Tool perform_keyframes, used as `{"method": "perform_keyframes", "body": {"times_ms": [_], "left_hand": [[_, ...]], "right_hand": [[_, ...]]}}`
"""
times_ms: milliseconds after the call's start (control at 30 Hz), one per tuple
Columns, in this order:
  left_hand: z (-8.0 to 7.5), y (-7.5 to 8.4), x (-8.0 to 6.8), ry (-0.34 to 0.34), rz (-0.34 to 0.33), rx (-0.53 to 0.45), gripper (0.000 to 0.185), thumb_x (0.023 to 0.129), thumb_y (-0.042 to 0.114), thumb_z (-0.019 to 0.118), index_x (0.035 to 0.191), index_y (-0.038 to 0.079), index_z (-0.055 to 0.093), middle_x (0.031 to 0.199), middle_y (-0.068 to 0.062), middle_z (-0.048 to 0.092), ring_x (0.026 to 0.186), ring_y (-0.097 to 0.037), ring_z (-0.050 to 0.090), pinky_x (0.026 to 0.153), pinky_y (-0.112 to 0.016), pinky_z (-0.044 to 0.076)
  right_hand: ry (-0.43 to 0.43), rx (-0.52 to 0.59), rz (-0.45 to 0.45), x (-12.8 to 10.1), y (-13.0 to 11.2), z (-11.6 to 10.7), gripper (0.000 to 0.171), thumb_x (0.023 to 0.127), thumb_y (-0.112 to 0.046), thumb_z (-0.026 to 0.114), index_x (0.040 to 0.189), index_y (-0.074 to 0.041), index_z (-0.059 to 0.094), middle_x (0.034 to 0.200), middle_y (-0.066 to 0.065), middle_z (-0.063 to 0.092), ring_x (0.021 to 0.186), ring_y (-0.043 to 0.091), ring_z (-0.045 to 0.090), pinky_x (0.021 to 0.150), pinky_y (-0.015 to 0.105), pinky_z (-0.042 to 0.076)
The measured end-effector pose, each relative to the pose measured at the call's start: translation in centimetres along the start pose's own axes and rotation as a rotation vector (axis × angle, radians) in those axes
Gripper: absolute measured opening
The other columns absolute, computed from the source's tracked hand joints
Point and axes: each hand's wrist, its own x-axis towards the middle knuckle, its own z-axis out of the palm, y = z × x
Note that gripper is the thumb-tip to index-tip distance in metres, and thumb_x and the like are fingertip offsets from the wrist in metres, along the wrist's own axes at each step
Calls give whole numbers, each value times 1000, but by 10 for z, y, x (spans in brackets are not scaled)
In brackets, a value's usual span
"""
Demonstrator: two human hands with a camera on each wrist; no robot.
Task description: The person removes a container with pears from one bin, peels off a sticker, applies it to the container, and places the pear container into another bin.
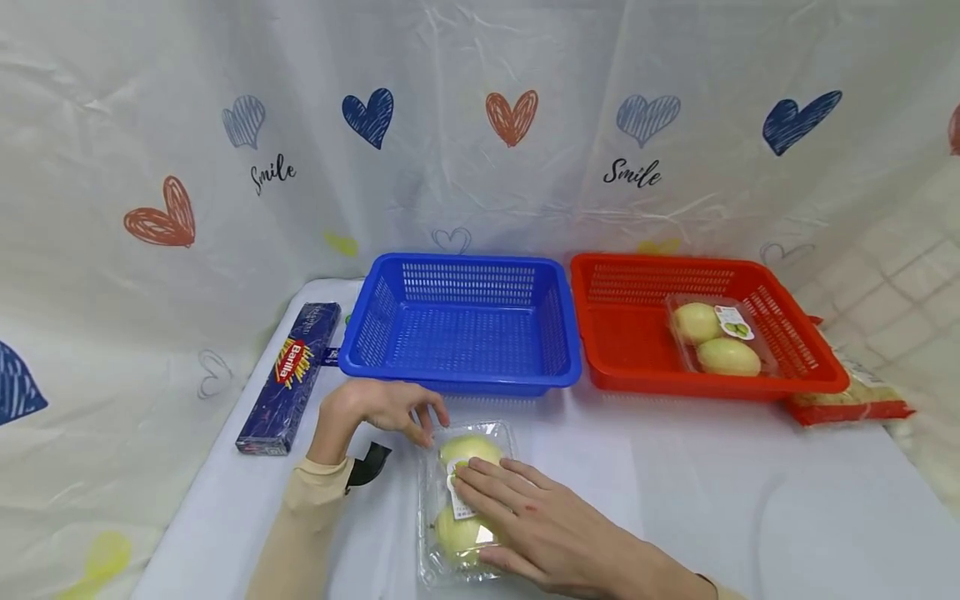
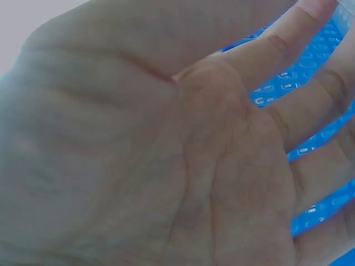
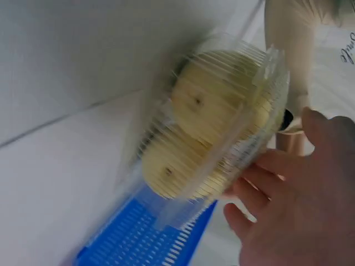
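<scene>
A clear plastic clamshell box (image 1: 431, 554) with two round, pale yellow-green fruits (image 3: 194, 105) lies lengthwise on the white table, a printed label on its lid. My right hand (image 1: 551, 525) rests across the lid with nearly straight fingers, and the right wrist view shows its thumb standing away from the box. At the box's far left corner is my left hand (image 1: 386, 408), its fingers bent loosely. In the left wrist view the palm (image 2: 222, 144) faces the camera and the fingers are spread. Whether its fingertips touch the plastic is hard to tell.
Behind the hands stands a blue basket (image 1: 457, 383) with nothing in it. A red basket (image 1: 697, 385) to its right holds a similar fruit box (image 1: 716, 333). A blue Barilla pasta box (image 1: 288, 379) lies left; a red-edged bag (image 1: 855, 408) sits beneath the red basket's right side.
</scene>
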Motion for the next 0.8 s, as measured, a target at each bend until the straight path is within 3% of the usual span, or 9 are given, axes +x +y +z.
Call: {"method": "perform_keyframes", "body": {"times_ms": [67,267,433,667,733,800], "left_hand": [[-2,0,-1,14,-18,8,33,94,18,75,126,13,67,109,-2,73,101,-15,66,92,-32,55],[-3,-1,-3,34,-53,10,31,92,17,77,121,12,68,103,-3,71,94,-13,63,88,-30,55],[-2,-3,-2,46,-104,-14,27,92,18,77,117,13,68,104,-2,73,94,-12,64,87,-29,54],[-1,-7,0,49,-143,-21,22,93,15,76,112,10,67,101,-2,73,90,-9,65,83,-24,54],[0,-6,1,56,-156,-38,20,93,14,75,111,10,67,99,-2,72,87,-9,64,78,-22,52],[2,-5,2,57,-160,-55,20,94,14,75,111,9,66,96,-2,71,83,-10,61,73,-22,50]], "right_hand": [[-19,14,19,4,-2,2,64,108,-52,38,160,-14,37,167,0,38,155,15,37,121,38,41],[-35,-38,109,22,-10,12,71,107,-59,33,160,-12,35,168,3,36,155,19,37,120,43,40],[-42,-102,98,18,-14,20,80,105,-65,30,163,-11,28,171,5,28,159,21,27,128,45,20],[-9,-46,13,-5,-14,15,79,103,-59,47,163,-11,28,171,4,29,158,21,32,131,36,-14],[-8,-6,0,-10,-12,12,76,104,-56,48,163,-12,29,170,3,32,157,20,34,131,33,-13],[10,62,-1,-13,-8,8,66,106,-50,48,160,-15,36,167,1,38,154,19,39,133,34,3]]}}
